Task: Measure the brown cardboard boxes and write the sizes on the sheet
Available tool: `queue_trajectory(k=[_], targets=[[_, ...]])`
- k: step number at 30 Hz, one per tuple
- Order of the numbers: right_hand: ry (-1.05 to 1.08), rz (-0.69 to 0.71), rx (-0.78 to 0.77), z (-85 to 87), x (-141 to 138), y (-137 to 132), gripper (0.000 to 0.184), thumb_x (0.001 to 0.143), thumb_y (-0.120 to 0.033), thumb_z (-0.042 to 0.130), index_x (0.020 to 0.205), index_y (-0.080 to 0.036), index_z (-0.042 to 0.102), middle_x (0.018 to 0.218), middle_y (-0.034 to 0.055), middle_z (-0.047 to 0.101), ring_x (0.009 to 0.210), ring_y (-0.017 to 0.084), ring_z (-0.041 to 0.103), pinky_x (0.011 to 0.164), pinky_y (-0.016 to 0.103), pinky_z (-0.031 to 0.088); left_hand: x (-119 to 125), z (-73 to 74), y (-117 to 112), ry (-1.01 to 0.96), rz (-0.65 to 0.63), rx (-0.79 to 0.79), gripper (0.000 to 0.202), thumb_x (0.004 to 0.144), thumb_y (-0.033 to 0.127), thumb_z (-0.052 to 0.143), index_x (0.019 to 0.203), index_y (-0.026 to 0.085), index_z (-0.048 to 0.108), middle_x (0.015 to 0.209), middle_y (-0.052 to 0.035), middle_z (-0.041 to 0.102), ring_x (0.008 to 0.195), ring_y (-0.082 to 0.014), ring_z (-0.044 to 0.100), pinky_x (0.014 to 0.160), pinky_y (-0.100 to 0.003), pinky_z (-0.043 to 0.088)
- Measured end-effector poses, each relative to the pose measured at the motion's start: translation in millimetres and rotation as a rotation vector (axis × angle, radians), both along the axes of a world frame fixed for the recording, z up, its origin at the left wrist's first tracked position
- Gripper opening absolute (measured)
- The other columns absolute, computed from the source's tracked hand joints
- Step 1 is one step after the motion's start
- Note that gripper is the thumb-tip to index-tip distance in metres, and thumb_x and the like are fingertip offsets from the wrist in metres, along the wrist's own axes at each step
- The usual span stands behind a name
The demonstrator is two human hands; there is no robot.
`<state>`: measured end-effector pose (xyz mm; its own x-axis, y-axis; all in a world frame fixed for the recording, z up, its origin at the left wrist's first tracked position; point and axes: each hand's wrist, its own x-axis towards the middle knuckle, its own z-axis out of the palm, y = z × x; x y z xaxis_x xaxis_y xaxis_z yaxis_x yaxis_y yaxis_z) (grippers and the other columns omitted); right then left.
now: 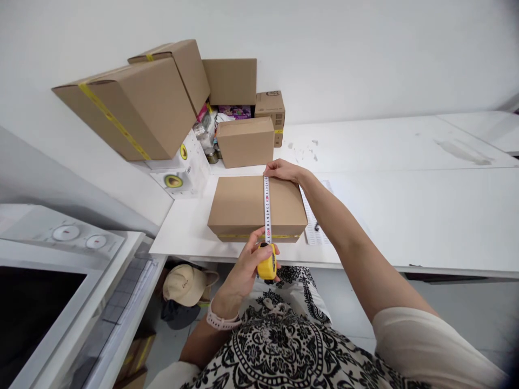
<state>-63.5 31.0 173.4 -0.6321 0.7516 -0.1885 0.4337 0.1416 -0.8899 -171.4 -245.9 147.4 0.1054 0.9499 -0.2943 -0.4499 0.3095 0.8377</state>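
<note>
A closed brown cardboard box (239, 202) with yellow tape along its near side lies on the white table. My left hand (245, 265), just off the table's front edge, is closed around a yellow tape measure (266, 263). The white blade (267, 210) runs out of it, across the top of the box to the far edge. There my right hand (281, 170) pinches the blade's end against the box edge. A printed sheet (318, 233) with a small dark object on it lies beside the box, partly under my right forearm.
Several cardboard boxes (158, 102) are stacked at the back left, above a white carton with avocado pictures (182, 173). Small jars (211, 156) stand among them. A white microwave-like appliance (60, 254) is at the left, and a beige cap (184, 284) is below the table.
</note>
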Motion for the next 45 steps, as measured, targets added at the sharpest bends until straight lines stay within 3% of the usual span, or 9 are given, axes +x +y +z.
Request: queue_trajectory(k=[4,7,13,18,23,29,33,38,45], targets=[[0.073,0.033,0.050,-9.2,-1.9,14.9,0.022,0.080,-0.035,0.072,0.073,-0.019,0.058,0.069,0.0018,0.060,0.063,0.015,0.054,0.059,0.029,0.044,-3.9,-5.2,3.5,-0.054,0.020,0.010,0.056,0.079,0.039,0.073,0.126,0.021,0.049,0.096,-0.0039,0.062,0.072,-0.0182,0.065,0.054,-0.031,0.060],[0.243,0.041,0.228,7.8,4.9,7.0,0.026,0.082,-0.039,0.073,0.077,-0.018,0.059,0.073,0.0011,0.059,0.070,0.013,0.052,0.063,0.026,0.043,-11.2,-10.2,4.2,-0.081,0.067,-0.003,0.039,0.081,0.041,0.071,0.109,0.019,0.056,0.095,-0.0063,0.065,0.074,-0.0180,0.065,0.061,-0.034,0.061],[0.405,0.075,0.506,76.4,36.1,-80.7,0.036,0.085,-0.054,0.070,0.084,-0.019,0.063,0.089,0.0038,0.062,0.089,0.017,0.059,0.076,0.029,0.050,-24.2,-15.6,-8.8,0.060,0.022,0.034,0.029,0.085,0.044,0.071,0.096,0.019,0.061,0.088,-0.0070,0.069,0.072,-0.0178,0.066,0.065,-0.029,0.056],[0.393,0.070,0.607,88.7,48.9,-138.1,0.036,0.087,-0.058,0.065,0.089,-0.022,0.067,0.094,0.0038,0.062,0.101,0.020,0.061,0.086,0.036,0.054,-22.7,-26.1,-21.2,0.129,0.032,-0.021,0.023,0.082,0.040,0.074,0.085,0.020,0.063,0.078,-0.0049,0.070,0.069,-0.0175,0.065,0.068,-0.028,0.052],[0.506,-0.036,0.709,57.7,61.0,-162.7,0.032,0.091,-0.053,0.061,0.110,-0.028,0.067,0.110,0.0040,0.065,0.107,0.021,0.063,0.094,0.040,0.054,-35.3,-29.6,-33.4,0.168,0.206,0.033,0.022,0.079,0.039,0.075,0.080,0.021,0.062,0.077,-0.0024,0.068,0.068,-0.0167,0.065,0.070,-0.030,0.053],[0.468,-0.773,0.433,-69.3,90.5,-176.5,0.033,0.096,-0.050,0.054,0.109,-0.023,0.067,0.109,0.0110,0.070,0.106,0.026,0.066,0.094,0.047,0.054,-104.1,-33.2,-40.0,0.348,0.741,0.006,0.030,0.070,0.037,0.078,0.080,0.020,0.056,0.102,-0.0040,0.075,0.063,-0.0130,0.066,0.063,-0.025,0.053],[0.364,-0.614,0.170,-130.1,92.7,-185.7,0.051,0.093,-0.056,0.054,0.133,-0.024,0.059,0.138,0.0152,0.062,0.129,0.031,0.057,0.105,0.051,0.048,-138.7,-43.7,-22.6,0.406,0.712,-0.072,0.032,0.067,0.037,0.076,0.085,0.018,0.057,0.099,-0.0054,0.077,0.062,-0.0140,0.067,0.061,-0.026,0.054],[0.377,-0.423,0.188,-121.6,78.4,-194.2,0.064,0.090,-0.061,0.058,0.144,-0.029,0.051,0.142,0.0124,0.059,0.126,0.031,0.058,0.102,0.050,0.052,-148.4,-37.0,2.5,0.333,0.508,-0.156,0.029,0.065,0.030,0.075,0.083,0.018,0.057,0.090,-0.0038,0.075,0.061,-0.0179,0.071,0.056,-0.028,0.056],[0.366,-0.628,0.426,-61.1,84.6,-179.0,0.059,0.086,-0.050,0.066,0.139,-0.028,0.052,0.131,0.0121,0.057,0.075,0.018,0.059,0.068,0.039,0.056,-148.7,36.3,16.9,0.248,0.428,-0.056,0.022,0.068,0.023,0.073,0.082,0.017,0.056,0.106,-0.0078,0.075,0.060,-0.0176,0.071,0.055,-0.031,0.059]])
